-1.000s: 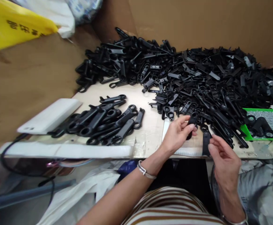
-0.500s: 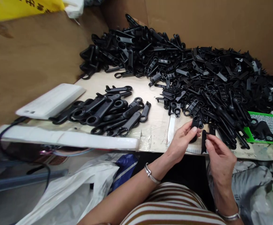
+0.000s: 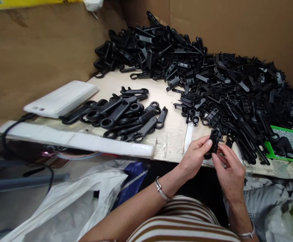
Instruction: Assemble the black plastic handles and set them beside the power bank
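Note:
A black plastic arm piece (image 3: 213, 138) with a rounded end stands nearly upright over the table's front edge, pinched between the thumb and fingers of my left hand (image 3: 194, 155). My right hand (image 3: 230, 169) is closed at the near side of that arm piece, its thumb and fingertips on a slim black plastic strip (image 3: 217, 147). Strip and arm piece are touching; whether they are joined I cannot tell. Just beyond my hands lie more long black arm pieces (image 3: 244, 129). To the left, a smaller group of ring-ended black arms (image 3: 121, 114) lies on the table.
A large heap of black plastic parts (image 3: 176, 50) fills the back of the table (image 3: 158, 90) against cardboard walls (image 3: 232, 27). On the right sits a green tray (image 3: 269, 151) of small silvery pieces. A white box (image 3: 63, 97) with a black cable stands at left.
My right hand has moved left and brought the slim strip against the arm piece in my left hand. The whole view has shifted slightly.

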`<act>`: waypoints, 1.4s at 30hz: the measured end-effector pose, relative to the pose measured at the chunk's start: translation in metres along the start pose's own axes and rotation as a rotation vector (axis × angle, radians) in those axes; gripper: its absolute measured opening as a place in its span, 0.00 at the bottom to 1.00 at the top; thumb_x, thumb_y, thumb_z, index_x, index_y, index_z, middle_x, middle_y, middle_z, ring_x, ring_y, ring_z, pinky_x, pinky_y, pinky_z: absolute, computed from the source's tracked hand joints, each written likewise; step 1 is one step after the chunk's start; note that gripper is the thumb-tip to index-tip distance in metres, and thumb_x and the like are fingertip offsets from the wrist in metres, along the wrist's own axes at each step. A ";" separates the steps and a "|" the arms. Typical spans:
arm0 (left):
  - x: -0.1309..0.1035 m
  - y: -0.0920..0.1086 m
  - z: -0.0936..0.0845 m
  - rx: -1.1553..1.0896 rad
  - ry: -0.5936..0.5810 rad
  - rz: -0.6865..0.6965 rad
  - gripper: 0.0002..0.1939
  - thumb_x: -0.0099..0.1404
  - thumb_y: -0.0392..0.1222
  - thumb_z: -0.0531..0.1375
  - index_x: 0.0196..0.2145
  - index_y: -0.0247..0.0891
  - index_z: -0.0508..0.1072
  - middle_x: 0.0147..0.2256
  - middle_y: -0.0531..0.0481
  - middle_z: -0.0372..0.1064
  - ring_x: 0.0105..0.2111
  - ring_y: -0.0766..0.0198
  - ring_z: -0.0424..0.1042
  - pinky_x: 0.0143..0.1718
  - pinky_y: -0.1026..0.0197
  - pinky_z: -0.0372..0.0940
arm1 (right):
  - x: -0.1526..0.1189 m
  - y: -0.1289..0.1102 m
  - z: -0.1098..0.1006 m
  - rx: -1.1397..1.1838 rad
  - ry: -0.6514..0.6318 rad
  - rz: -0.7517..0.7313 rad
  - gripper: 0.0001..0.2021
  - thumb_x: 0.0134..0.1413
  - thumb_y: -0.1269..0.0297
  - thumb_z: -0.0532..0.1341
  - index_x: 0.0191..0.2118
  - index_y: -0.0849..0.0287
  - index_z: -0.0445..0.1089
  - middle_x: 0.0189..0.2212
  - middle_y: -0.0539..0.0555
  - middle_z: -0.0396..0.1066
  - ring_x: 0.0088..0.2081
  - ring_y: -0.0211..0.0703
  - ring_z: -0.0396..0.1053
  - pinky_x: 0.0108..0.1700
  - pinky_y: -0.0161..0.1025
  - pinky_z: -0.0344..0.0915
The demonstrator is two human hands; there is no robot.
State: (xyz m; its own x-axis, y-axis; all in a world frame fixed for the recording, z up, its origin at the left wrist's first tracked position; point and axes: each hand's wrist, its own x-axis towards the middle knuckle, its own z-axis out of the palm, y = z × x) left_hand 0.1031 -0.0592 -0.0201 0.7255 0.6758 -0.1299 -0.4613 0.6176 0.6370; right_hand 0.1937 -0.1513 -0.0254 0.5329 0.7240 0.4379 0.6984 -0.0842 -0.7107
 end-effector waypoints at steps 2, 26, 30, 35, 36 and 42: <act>0.000 0.000 -0.002 0.004 0.007 0.003 0.17 0.59 0.48 0.65 0.41 0.33 0.78 0.32 0.47 0.75 0.30 0.67 0.68 0.36 0.64 0.61 | 0.001 -0.001 -0.003 0.082 0.019 0.168 0.12 0.56 0.62 0.63 0.45 0.58 0.76 0.42 0.57 0.77 0.37 0.44 0.76 0.42 0.42 0.74; -0.006 -0.005 -0.013 0.437 0.037 0.285 0.20 0.65 0.42 0.58 0.54 0.35 0.72 0.51 0.45 0.73 0.52 0.57 0.70 0.57 0.57 0.62 | 0.020 -0.025 0.012 0.190 -0.087 0.394 0.15 0.51 0.53 0.64 0.38 0.59 0.76 0.38 0.57 0.79 0.38 0.49 0.76 0.43 0.46 0.73; -0.007 0.002 -0.016 0.565 0.060 0.309 0.17 0.67 0.41 0.56 0.51 0.35 0.73 0.44 0.46 0.76 0.46 0.59 0.73 0.51 0.59 0.66 | 0.024 -0.019 0.000 0.071 -0.150 0.357 0.15 0.53 0.52 0.63 0.39 0.58 0.77 0.37 0.56 0.78 0.37 0.49 0.76 0.44 0.47 0.72; -0.007 0.007 -0.015 0.662 -0.039 0.277 0.16 0.67 0.40 0.55 0.50 0.34 0.73 0.45 0.45 0.75 0.44 0.59 0.73 0.48 0.60 0.67 | 0.035 -0.019 -0.003 0.413 -0.138 0.353 0.21 0.51 0.55 0.66 0.51 0.56 0.72 0.47 0.57 0.76 0.47 0.48 0.74 0.50 0.46 0.71; -0.008 0.007 -0.015 0.675 -0.062 0.274 0.16 0.67 0.40 0.55 0.50 0.34 0.72 0.47 0.44 0.74 0.46 0.58 0.73 0.50 0.59 0.66 | 0.036 -0.019 -0.002 0.519 -0.190 0.377 0.22 0.52 0.55 0.66 0.53 0.55 0.70 0.47 0.57 0.75 0.47 0.48 0.74 0.50 0.46 0.71; -0.011 0.006 -0.018 0.779 -0.074 0.265 0.15 0.62 0.38 0.61 0.47 0.35 0.74 0.46 0.44 0.75 0.45 0.57 0.74 0.48 0.58 0.67 | 0.039 -0.015 0.005 0.842 -0.245 0.507 0.17 0.50 0.56 0.69 0.45 0.55 0.73 0.42 0.56 0.78 0.44 0.48 0.75 0.50 0.50 0.71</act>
State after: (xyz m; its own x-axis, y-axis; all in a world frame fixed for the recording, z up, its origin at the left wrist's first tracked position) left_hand 0.0833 -0.0560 -0.0287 0.6869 0.7146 0.1319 -0.1552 -0.0330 0.9873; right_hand 0.2010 -0.1183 -0.0007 0.4943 0.8655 -0.0811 -0.1976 0.0210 -0.9801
